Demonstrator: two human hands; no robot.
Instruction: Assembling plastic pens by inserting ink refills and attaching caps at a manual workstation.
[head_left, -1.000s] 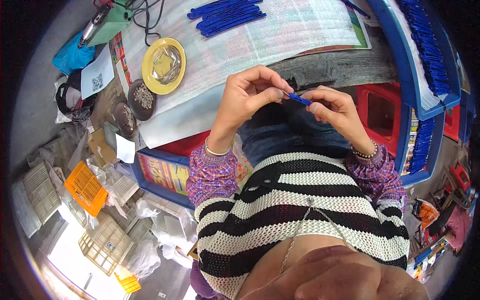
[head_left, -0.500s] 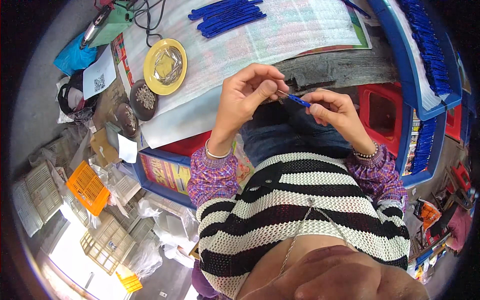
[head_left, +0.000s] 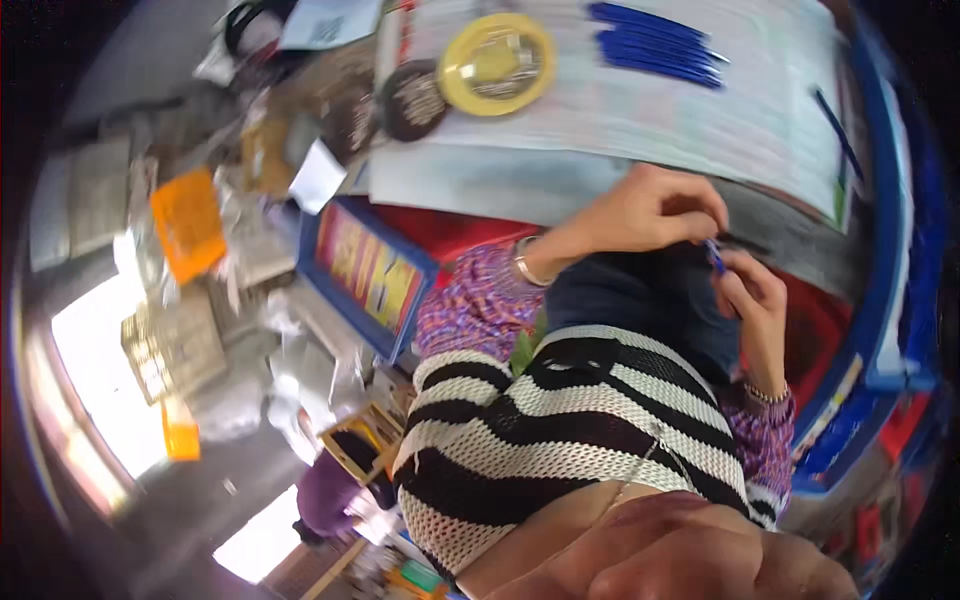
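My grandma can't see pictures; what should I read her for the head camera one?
The person's right hand pinches a small blue piece, with the left hand at its upper end, a bit blurred. Beyond, a white-covered table holds blue strips and a yellow plate of silvery bits.

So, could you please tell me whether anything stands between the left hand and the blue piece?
Nothing visible: the left hand is close beside the blue piece in the right hand; blur hides any contact.
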